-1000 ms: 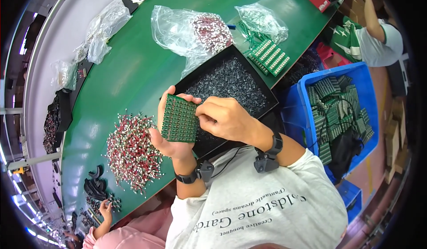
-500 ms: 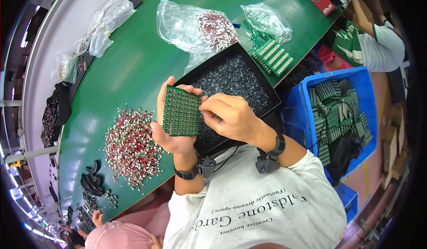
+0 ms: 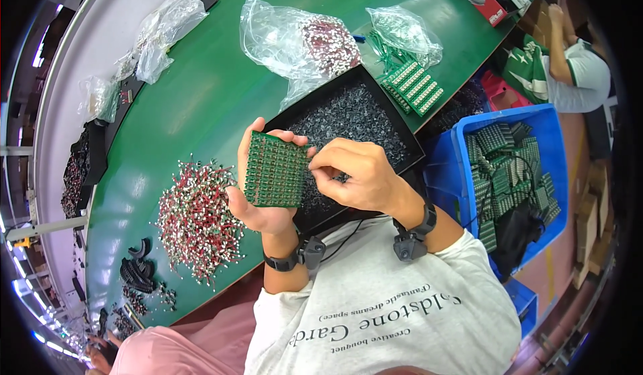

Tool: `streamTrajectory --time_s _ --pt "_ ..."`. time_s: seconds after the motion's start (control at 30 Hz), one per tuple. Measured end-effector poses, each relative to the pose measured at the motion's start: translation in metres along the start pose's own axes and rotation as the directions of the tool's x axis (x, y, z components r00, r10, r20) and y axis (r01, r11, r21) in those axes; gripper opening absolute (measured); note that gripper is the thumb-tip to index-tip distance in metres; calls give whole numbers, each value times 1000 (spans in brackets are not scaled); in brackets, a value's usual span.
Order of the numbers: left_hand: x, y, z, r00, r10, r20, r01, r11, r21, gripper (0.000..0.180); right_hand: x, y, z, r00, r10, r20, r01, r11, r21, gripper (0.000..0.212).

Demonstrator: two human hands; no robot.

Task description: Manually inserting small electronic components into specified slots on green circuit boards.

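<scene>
My left hand (image 3: 262, 215) grips a green circuit board panel (image 3: 275, 172) covered in rows of small components, the thumb at its left edge and fingertips curling over the top. Close to the panel's right edge, my right hand (image 3: 356, 175) is closed in a pinch; whatever its fingertips hold is hidden or too small to make out. Beneath and behind both hands lies a black tray (image 3: 414, 148) full of small dark, clear-looking parts (image 3: 355, 117). A heap of red and white wired pieces (image 3: 199, 222) sits on the green table (image 3: 140, 194) to the left.
Clear plastic bags (image 3: 271, 36) lie beyond the tray, one with red-and-white wired parts. More green board panels (image 3: 415, 88) rest at the far right of the tray. A blue bin (image 3: 462, 174) of panels stands at right. Another person (image 3: 579, 73) sits far right; someone in pink (image 3: 177, 351) is lower left.
My right hand has shifted slightly right, a little away from the panel's edge. My left hand still holds the panel. The person in pink at the lower left has moved.
</scene>
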State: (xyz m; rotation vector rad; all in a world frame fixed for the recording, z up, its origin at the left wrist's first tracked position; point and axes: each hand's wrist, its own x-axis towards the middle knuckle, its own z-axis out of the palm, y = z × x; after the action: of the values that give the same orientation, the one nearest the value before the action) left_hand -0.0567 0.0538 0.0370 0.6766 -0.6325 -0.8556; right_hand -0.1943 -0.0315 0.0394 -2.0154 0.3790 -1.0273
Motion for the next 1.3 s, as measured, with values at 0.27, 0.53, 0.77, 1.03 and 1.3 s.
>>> streamTrajectory --time_s 0.27,0.53,0.77,1.03,1.3 --pt "-2 1 2 1000 13 -2 -13 1000 16 104 1 -3 9 996 -85 6 85 995 -43 19" --pt "-3 2 1 1000 30 3 -30 995 95 105 -3 -2 21 977 -208 -46 200 970 -136 18" --pt "-5 -1 -4 999 36 0 -36 999 -3 100 -5 -3 13 1000 -22 -6 21 998 -57 15" --pt "-4 0 -2 998 59 6 -59 998 11 100 5 -3 10 996 -84 13 85 995 -59 14" --pt "-4 0 -1 998 63 12 -63 995 72 100 3 2 18 980 -199 -12 195 969 -152 17"
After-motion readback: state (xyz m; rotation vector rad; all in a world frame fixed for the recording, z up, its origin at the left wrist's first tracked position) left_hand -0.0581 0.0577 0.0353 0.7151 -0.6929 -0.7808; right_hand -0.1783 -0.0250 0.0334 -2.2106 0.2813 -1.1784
